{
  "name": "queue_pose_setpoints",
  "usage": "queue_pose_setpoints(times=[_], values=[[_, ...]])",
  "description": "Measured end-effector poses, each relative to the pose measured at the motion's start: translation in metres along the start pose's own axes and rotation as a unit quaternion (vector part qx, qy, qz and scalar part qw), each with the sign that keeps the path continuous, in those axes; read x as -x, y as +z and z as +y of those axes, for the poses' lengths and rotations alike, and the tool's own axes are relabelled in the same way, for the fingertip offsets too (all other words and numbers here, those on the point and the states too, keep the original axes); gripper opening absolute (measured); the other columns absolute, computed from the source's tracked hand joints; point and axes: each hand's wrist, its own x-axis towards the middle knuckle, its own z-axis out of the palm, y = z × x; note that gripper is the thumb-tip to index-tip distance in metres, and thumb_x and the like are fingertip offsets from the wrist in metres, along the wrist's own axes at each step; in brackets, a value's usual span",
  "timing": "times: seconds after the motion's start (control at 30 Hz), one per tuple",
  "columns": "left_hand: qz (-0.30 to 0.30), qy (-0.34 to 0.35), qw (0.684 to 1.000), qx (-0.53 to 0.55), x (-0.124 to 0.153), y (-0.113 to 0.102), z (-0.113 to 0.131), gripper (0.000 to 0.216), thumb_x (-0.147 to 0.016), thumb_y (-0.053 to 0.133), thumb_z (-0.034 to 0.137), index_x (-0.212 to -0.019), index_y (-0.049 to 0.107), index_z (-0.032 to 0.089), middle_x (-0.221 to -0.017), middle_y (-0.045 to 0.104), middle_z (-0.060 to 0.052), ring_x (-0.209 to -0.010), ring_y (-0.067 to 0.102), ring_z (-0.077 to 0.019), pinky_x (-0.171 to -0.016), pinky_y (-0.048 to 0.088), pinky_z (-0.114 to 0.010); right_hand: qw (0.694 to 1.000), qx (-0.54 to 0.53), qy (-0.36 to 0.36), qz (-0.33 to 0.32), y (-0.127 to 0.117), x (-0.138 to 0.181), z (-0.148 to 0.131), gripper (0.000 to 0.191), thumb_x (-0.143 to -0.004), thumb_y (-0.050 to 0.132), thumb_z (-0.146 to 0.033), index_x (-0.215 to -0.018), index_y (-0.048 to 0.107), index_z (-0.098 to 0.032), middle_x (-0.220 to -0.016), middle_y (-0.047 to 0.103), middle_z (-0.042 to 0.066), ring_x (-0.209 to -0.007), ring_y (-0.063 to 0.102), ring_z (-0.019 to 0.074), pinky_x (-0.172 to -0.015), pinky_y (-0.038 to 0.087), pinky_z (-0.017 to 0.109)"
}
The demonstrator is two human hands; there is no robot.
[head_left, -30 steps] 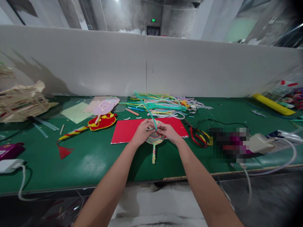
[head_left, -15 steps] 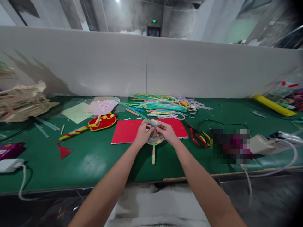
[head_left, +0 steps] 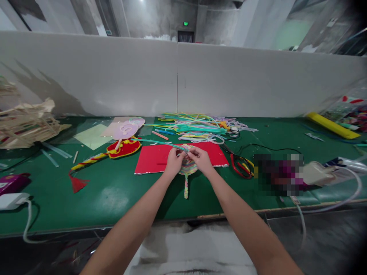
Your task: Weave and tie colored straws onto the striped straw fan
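A small round fan woven of pastel fuzzy stems (head_left: 187,168) lies on the green table (head_left: 114,194), its striped handle (head_left: 186,186) pointing toward me. My left hand (head_left: 172,163) pinches the fan's left rim. My right hand (head_left: 201,160) pinches its upper right rim together with a long green stem (head_left: 160,143). That stem runs out low to the left over the red sheet (head_left: 151,157) under the fan.
A heap of coloured stems (head_left: 197,128) lies behind the red sheet. A red and yellow fan with a tassel (head_left: 114,151) lies left, red-handled pliers (head_left: 240,165) and cables right, a glue gun (head_left: 318,172) farther right. A white partition (head_left: 177,80) backs the table.
The green stem has swung from sticking up and back down to the left, now lying nearly flat over the red sheet. Both hands stayed on the fan.
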Motion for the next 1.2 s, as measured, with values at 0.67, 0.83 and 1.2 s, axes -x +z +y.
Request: queue_pose_setpoints(times=[0.67, 0.83, 1.2], values=[[0.006, -0.005, 1.0, -0.02, 0.0, -0.003, 0.006, 0.015, -0.073, 0.054, 0.025, -0.081, 0.053, 0.013, -0.078, 0.062, -0.006, -0.073, 0.059, -0.0164, -0.067, 0.046, -0.029, 1.0, -0.021, 0.005, -0.002, -0.001, 0.002, -0.003, 0.032, -0.061, 0.065, -0.049, -0.071, 0.055, -0.02, -0.062, 0.061, 0.001, -0.058, 0.058, 0.0155, -0.059, 0.05, 0.032], [0.024, 0.003, 0.999, -0.027, 0.0, 0.0, 0.001, 0.014, -0.073, 0.054, 0.026, -0.08, 0.053, 0.014, -0.081, 0.062, -0.007, -0.076, 0.059, -0.0173, -0.07, 0.046, -0.031, 0.999, -0.031, 0.004, 0.014, 0.002, 0.001, -0.002, 0.035, -0.058, 0.067, -0.051, -0.07, 0.055, -0.021, -0.061, 0.06, 0.001, -0.056, 0.056, 0.0153, -0.056, 0.05, 0.032], [-0.028, -0.022, 0.999, -0.001, -0.004, -0.007, 0.007, 0.016, -0.07, 0.057, 0.022, -0.083, 0.055, 0.012, -0.078, 0.062, -0.005, -0.073, 0.059, -0.0155, -0.068, 0.046, -0.028, 0.996, -0.068, 0.055, -0.03, -0.004, 0.0, -0.003, 0.031, -0.066, 0.063, -0.047, -0.078, 0.061, -0.019, -0.066, 0.062, 0.001, -0.06, 0.057, 0.0147, -0.055, 0.051, 0.028]])
